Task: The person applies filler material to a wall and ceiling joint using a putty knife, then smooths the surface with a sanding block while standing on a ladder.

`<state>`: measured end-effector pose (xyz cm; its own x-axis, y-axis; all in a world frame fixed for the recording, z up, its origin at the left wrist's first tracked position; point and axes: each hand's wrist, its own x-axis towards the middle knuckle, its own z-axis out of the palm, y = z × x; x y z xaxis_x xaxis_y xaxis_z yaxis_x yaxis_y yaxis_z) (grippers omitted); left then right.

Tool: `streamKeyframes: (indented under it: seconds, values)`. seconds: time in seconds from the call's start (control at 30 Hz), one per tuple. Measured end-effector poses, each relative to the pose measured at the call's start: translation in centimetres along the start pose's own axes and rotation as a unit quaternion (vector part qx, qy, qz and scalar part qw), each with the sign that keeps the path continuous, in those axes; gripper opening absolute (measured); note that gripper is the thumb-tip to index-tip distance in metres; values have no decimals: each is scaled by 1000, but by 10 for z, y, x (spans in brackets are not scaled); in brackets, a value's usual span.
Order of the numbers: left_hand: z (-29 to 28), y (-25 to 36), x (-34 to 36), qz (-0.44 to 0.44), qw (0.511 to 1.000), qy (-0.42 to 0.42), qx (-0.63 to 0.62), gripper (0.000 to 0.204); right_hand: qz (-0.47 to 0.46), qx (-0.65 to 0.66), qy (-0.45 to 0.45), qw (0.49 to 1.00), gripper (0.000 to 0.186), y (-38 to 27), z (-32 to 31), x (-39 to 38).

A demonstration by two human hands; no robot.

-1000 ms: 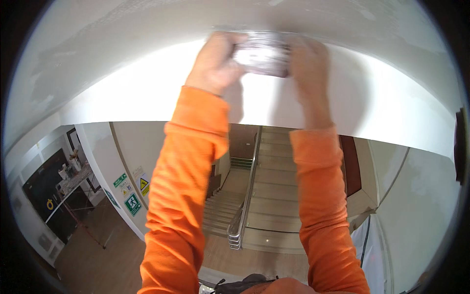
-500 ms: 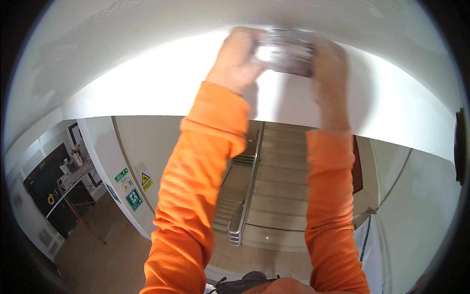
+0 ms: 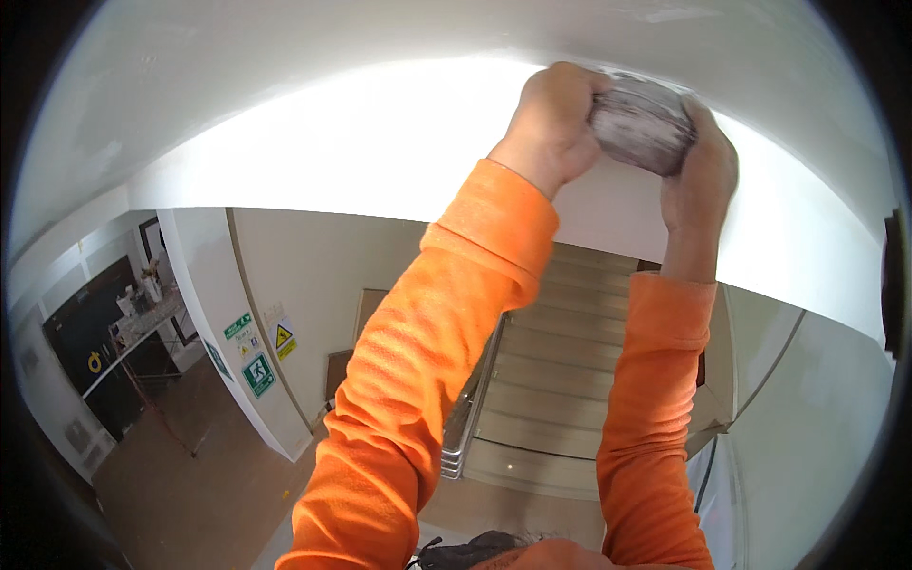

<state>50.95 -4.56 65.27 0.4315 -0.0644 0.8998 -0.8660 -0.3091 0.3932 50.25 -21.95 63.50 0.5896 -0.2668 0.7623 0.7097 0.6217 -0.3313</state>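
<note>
Sanding block [image 3: 642, 122] gripped by both hands, left hand [image 3: 551, 123] and right hand [image 3: 698, 171], against ceiling [image 3: 380, 104]; overhead reach risks slipping, dropping toward staircase [image 3: 560, 389].

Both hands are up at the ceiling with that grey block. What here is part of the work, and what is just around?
In use:
left hand
right hand
grey dusty block, gripped by both hands
white ceiling edge it is pressed against

Just around:
staircase
handrail
green and yellow wall signs
cluttered workbench
</note>
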Motion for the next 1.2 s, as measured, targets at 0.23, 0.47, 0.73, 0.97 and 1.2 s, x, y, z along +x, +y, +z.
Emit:
streamKeyframes:
  seconds: [0.23, 0.47, 0.73, 0.97, 1.2]
  values:
    - [-79, 45, -37, -183, 883, 188, -388, 30, -27, -290, -185, 939, 29, 82, 77, 6]
    - [-140, 56, -50, -189, 891, 235, -339, 26, 124, -82, -232, 961, 33, 73, 126, -35]
    - [22, 32, 14, -183, 905, 59, -378, 24, 38, -16, -107, 993, 28, 1, -20, 17]
    - [-12, 24, -1, -184, 874, 60, -447, 27, -224, -230, -105, 941, 33, 51, -7, 32]
    - [-109, 55, -30, -206, 888, 231, -339, 28, 59, -159, -183, 968, 24, 61, 104, -19]
